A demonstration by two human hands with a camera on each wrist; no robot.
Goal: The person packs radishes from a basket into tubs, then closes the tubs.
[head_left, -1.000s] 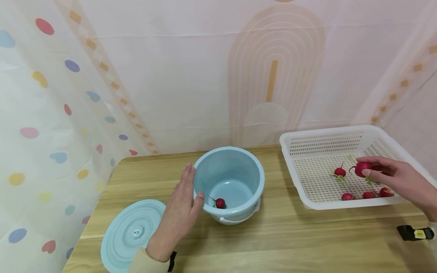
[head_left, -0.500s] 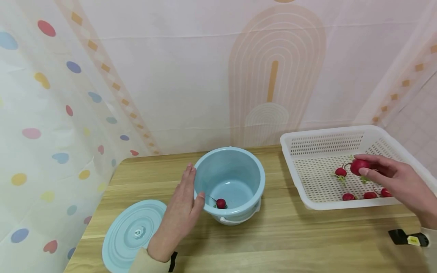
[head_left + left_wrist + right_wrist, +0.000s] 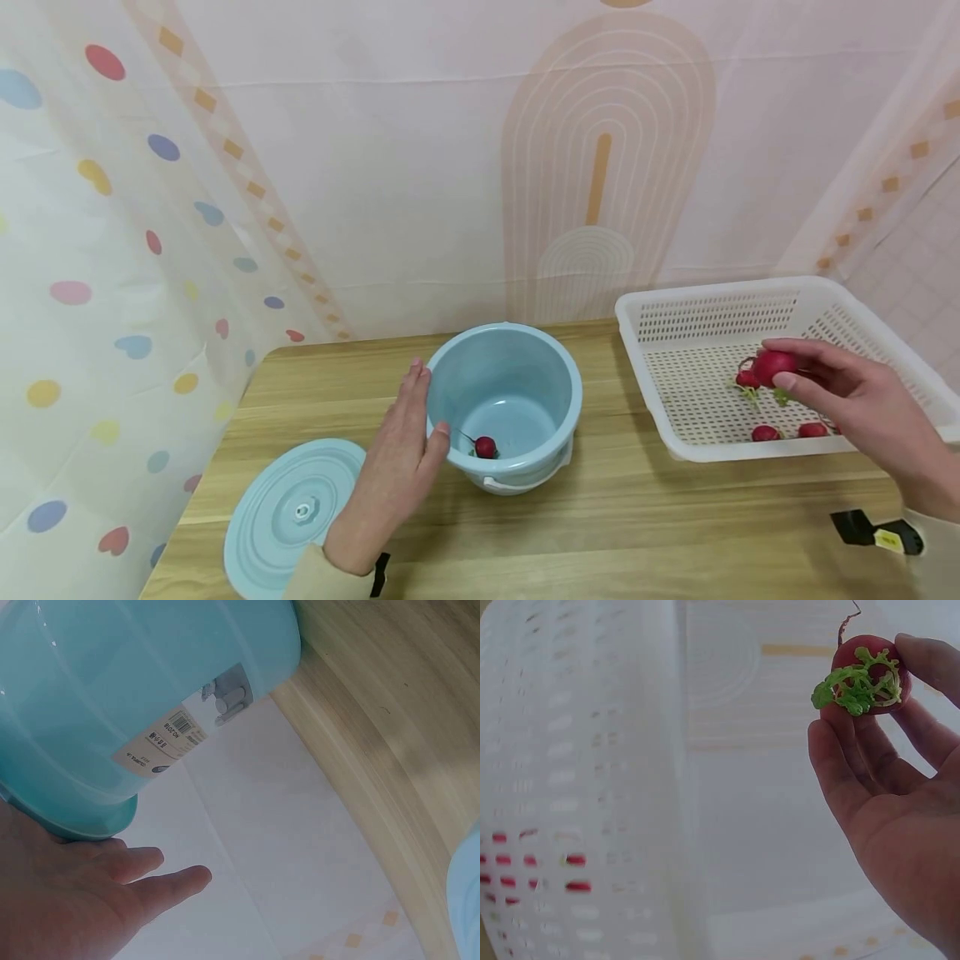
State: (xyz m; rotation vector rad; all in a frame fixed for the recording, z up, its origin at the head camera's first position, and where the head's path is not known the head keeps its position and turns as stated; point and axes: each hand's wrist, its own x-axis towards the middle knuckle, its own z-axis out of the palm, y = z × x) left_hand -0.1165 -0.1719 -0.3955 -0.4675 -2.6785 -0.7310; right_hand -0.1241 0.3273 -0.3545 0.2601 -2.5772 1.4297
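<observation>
My right hand [image 3: 862, 408] pinches a red radish [image 3: 773, 367] between thumb and fingers, above the white basket [image 3: 651, 392]. In the right wrist view, the held radish [image 3: 870, 671] shows green leaf stubs and a thin root. Against the left side of the light blue bucket [image 3: 504, 333], my left hand [image 3: 393, 467] rests with straight fingers and the thumb at the rim. One radish [image 3: 485, 447] lies on the bucket's floor. Several more, such as a radish [image 3: 766, 433] near the front wall, lie in the basket, partly hidden by my right hand.
A round blue lid [image 3: 292, 508] lies on the wooden table [image 3: 600, 533], left of the bucket and partly behind my left hand. The bucket's white handle [image 3: 528, 482] hangs down at its front. A patterned curtain [image 3: 405, 183] stands behind the table.
My right hand has moved left over the basket with the radish in its grip. The left hand has stayed against the bucket.
</observation>
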